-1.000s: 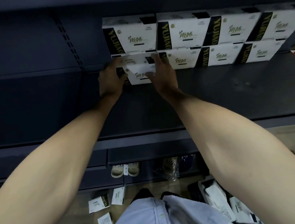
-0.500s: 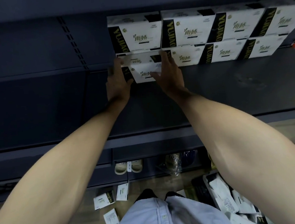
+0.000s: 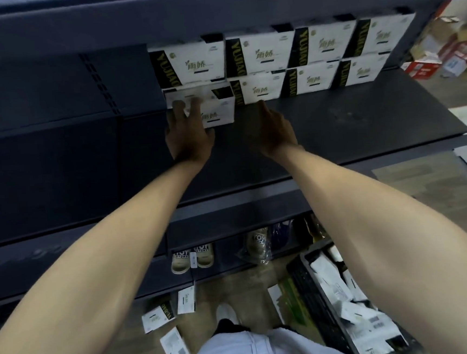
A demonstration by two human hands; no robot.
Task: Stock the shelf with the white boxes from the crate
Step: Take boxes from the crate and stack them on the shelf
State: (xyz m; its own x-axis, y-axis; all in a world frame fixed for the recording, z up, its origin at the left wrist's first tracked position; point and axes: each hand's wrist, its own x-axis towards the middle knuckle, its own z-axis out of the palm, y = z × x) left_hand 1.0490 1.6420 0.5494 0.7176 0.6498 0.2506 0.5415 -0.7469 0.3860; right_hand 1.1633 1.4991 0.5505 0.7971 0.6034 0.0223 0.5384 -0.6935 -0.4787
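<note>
Lettering on each white box front: "YUJIAO" in gold down a black band at the left, green-and-black characters readable as 雨娇 in the middle, a short dark bar beneath. Along the back edge of the shelf [image 3: 362, 114], toward its right end, stacked boxes [image 3: 255, 55] two rows high, fronts facing out. At the left end of the lower row, one loose box [image 3: 220, 112] sticking out forward of its neighbours, a black patch at its top right corner. Flat on it, left hand [image 3: 187, 134], fingers [image 3: 193, 104] straight and spread over the top, not curled round it. Just to the right of that box, right hand [image 3: 272, 128] released above bare shelf, fingers straight; whether touching the neighbouring box front, cannot tell. On the floor at lower right, black crate [image 3: 315, 296] with white packs inside. Near the feet, fallen boxes [image 3: 157, 316] with the same black band. Under the bottom shelf, sandals [image 3: 191, 258] printed "TOY STORY".
</note>
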